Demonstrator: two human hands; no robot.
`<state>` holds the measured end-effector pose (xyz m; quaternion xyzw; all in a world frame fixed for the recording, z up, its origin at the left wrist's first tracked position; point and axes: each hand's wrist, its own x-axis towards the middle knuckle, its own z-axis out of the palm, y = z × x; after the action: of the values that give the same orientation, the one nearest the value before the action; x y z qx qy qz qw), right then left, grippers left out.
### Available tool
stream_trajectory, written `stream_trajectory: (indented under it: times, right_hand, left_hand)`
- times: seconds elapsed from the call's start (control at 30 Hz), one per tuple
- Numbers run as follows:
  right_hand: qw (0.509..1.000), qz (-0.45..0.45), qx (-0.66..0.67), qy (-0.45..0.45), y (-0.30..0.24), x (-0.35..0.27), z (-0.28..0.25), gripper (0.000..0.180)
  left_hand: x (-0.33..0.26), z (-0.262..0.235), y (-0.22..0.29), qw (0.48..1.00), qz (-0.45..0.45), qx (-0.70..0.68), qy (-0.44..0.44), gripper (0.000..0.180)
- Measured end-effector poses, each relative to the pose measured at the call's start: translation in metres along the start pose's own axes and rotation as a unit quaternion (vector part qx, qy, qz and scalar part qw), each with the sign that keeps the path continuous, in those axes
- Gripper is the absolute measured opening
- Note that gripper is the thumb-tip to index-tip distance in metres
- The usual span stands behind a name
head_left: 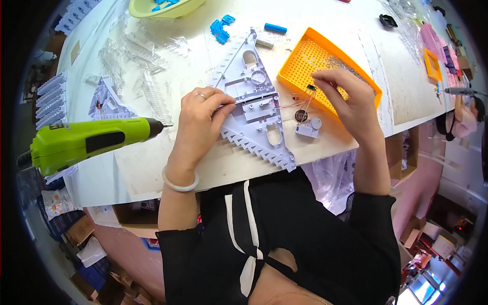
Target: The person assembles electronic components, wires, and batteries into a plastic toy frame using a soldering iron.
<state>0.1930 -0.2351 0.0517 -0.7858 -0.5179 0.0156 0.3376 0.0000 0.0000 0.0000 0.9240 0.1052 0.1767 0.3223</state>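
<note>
A lilac plastic housing [258,109], triangular with toothed edges, lies on the table in front of me. My left hand [199,119] is closed over its left side, thumb and fingers pinched at the middle. My right hand [351,96] hovers at the orange tray, its fingertips pinched by a small circuit board [311,87]. Thin red and dark wires lead from the board toward the housing. Below hang or rest a round black speaker [301,116] and a small white plastic box [308,128], beside the housing's right edge.
The perforated orange tray [290,66] holds many small metal screws. A green electric screwdriver [96,142] juts in at the left, beside another lilac housing [108,101]. Blue parts [221,29], a blue cylinder [275,28], clear plastic pieces [134,48] and a yellow bowl [162,9] occupy the far side.
</note>
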Motion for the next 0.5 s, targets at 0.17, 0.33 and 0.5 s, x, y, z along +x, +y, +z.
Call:
stream_trajectory:
  times: [0.17,0.33,0.5]
  right_hand:
    - [0.974,0.197,0.106,0.019,-0.003,-0.045,-0.006,0.013]
    - [0.967,0.242,0.049,-0.058,-0.018,-0.073,-0.001,0.027]
    - [0.980,0.189,-0.028,-0.048,-0.022,-0.085,0.019,0.050]
  left_hand:
    - [0.003,0.005,-0.003,0.999,0.009,-0.025,0.021,0.010]
    - [0.003,0.004,0.001,0.998,-0.013,-0.059,0.017,0.010]
    - [0.003,0.006,0.004,0.997,-0.010,-0.069,0.024,0.010]
